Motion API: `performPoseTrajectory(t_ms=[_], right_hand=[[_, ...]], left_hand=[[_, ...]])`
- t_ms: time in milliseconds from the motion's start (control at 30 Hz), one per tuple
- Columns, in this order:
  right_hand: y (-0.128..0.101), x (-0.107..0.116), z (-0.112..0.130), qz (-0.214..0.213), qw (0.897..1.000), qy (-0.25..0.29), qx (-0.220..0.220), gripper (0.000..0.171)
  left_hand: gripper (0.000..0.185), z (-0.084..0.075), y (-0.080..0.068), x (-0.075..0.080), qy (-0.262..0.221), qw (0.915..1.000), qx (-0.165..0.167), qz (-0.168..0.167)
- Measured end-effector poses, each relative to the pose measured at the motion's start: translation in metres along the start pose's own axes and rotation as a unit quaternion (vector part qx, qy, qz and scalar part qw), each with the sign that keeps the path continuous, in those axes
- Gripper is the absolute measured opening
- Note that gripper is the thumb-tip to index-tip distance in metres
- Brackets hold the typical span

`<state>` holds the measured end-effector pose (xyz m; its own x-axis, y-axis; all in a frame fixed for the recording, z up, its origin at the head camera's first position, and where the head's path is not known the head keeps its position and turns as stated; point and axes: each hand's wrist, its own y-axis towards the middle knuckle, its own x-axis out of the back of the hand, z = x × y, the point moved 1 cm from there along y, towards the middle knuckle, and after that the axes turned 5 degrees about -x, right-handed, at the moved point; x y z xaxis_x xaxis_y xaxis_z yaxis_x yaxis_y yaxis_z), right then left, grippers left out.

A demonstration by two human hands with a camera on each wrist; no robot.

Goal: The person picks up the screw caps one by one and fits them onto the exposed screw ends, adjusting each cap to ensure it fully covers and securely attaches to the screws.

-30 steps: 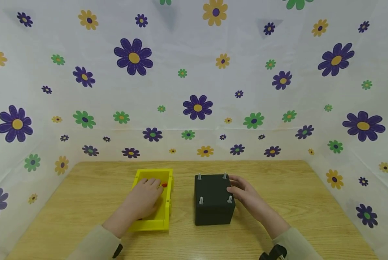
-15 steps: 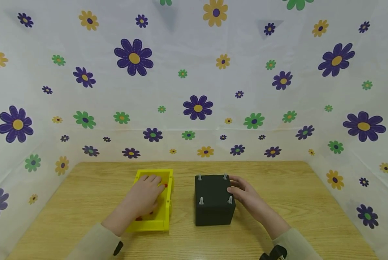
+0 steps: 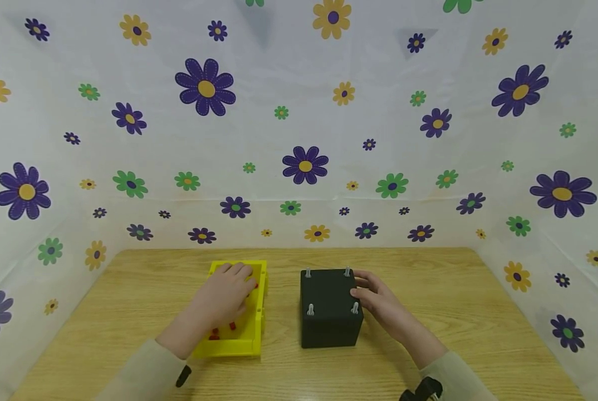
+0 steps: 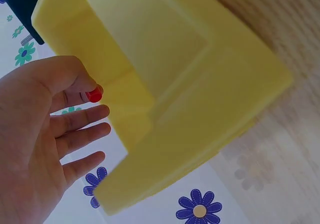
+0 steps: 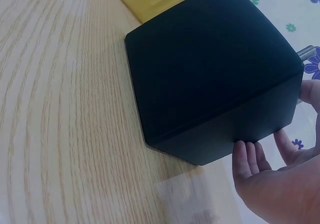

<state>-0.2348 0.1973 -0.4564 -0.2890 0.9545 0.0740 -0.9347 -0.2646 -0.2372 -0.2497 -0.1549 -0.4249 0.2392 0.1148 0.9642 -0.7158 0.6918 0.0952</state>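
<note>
My left hand (image 3: 224,298) is over the yellow bin (image 3: 239,348). Its thumb and index finger pinch a small red cylindrical piece (image 4: 94,94), seen in the left wrist view, while the other fingers are spread. Several more red pieces (image 3: 232,326) lie on the bin floor, partly covered by the hand in the head view. To the right stands a black box (image 3: 329,292) with metal bolts (image 3: 310,309) upright at its top corners. My right hand (image 3: 381,303) rests against the box's right side, thumb at the top edge, fingertips (image 5: 240,151) along the side face.
The wooden table (image 3: 284,373) carries both bin and box, with a strip of wood showing between them. A white sheet with printed flowers (image 3: 305,166) encloses the back and both sides.
My left hand has shifted slightly up and to the right within the bin, uncovering red pieces at the near end. The right hand and the black box have stayed put.
</note>
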Motion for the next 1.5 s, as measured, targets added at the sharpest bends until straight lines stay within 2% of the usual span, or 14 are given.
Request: performPoseTrajectory(t_ms=[500,867,1333,1500], right_hand=[[0.001,0.001,0.001,0.012,1.0,0.009,0.001,0.067],[0.002,0.002,0.001,0.011,1.0,0.009,0.0,0.066],[0.001,0.001,-0.001,0.016,1.0,0.013,0.001,0.068],[0.0,0.001,-0.001,0.013,1.0,0.01,-0.002,0.068]], left_hand=[[0.026,0.0,0.007,0.013,-0.013,0.9988,-0.017,-0.044],[0.021,-0.002,0.012,0.023,0.005,0.9964,-0.045,-0.072],[0.02,-0.005,0.019,0.028,0.013,0.9932,-0.061,-0.098],[0.023,-0.007,0.022,0.029,0.012,0.9938,-0.058,-0.095]])
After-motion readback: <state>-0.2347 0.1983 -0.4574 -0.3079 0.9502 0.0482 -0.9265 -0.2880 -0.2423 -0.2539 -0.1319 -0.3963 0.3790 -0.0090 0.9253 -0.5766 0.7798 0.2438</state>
